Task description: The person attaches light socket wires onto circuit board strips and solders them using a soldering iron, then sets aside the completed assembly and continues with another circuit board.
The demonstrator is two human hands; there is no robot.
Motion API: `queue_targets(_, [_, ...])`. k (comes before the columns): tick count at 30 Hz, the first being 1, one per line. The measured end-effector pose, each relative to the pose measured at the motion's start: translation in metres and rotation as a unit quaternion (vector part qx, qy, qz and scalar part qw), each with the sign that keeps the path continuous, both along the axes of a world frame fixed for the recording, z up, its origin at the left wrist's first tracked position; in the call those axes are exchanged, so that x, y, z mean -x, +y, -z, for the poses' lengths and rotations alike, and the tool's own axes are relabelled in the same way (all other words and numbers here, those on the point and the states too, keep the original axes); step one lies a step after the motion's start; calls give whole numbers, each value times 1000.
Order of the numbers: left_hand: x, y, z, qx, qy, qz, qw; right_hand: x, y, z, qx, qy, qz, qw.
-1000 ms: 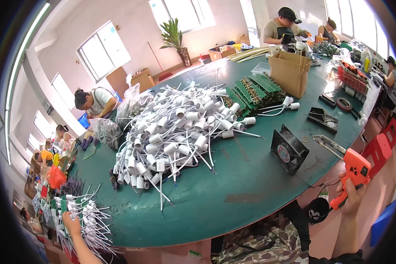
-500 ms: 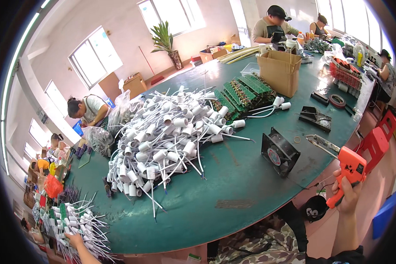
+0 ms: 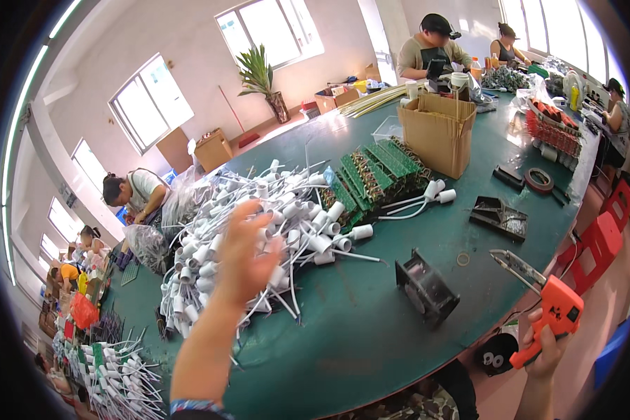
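- Camouflage-patterned clothing (image 3: 399, 407) shows at the lower edge, just below the rim of the green table (image 3: 343, 360)
- The right hand (image 3: 547, 350) wraps its fingers around the grip of an orange-red soldering gun (image 3: 561, 308), held beside the table edge with its metal nose pointing up and to the left
- The left hand (image 3: 248, 255), blurred, reaches in front of the heap, thumb and fingers parted; whether it touches anything there, I cannot tell; a patterned band (image 3: 194, 405) circles its wrist
- At the lower left, a smaller cluster of white wired sockets (image 3: 112, 381) lies with a few green strips among them
- The main heap of white cylindrical lamp sockets (image 3: 320, 243), their white leads tangled, spreads over the table behind the left hand
- A black cooling fan (image 3: 427, 288) stands on edge between that heap and the soldering gun, a small ring (image 3: 463, 260) near it
- Beyond the fan lie a black tray (image 3: 498, 218) and a roll of tape (image 3: 539, 180)
- Green circuit boards (image 3: 378, 175) adjoin the heap's far right side, with an open cardboard box (image 3: 437, 136) behind them
- Farther off, one co-worker (image 3: 143, 192) bends over the table at left, another (image 3: 434, 56) sits beyond the box
- A potted plant (image 3: 257, 73) stands by the far wall
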State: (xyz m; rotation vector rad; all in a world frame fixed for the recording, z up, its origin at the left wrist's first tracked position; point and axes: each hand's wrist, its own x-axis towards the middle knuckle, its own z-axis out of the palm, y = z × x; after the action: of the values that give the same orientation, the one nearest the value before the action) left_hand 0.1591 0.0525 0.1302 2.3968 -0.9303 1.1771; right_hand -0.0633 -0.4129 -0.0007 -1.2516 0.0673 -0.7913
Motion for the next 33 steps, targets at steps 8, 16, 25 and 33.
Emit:
queue_targets(8, [-167,-172,94,-76,249,-86,962,21,-53,12,-2,53,46,998])
queue_targets(16, [-148,-135,45,120,157,-42,979,43,-65,14,25,50,83,995])
queue_targets(25, [17,-46,-34,409,393,105,817,53,-54,20,18,7,42,999])
queue_targets(33, [76,-30,54,340,629,37,698,69,-13,0,19,-26,-66,997])
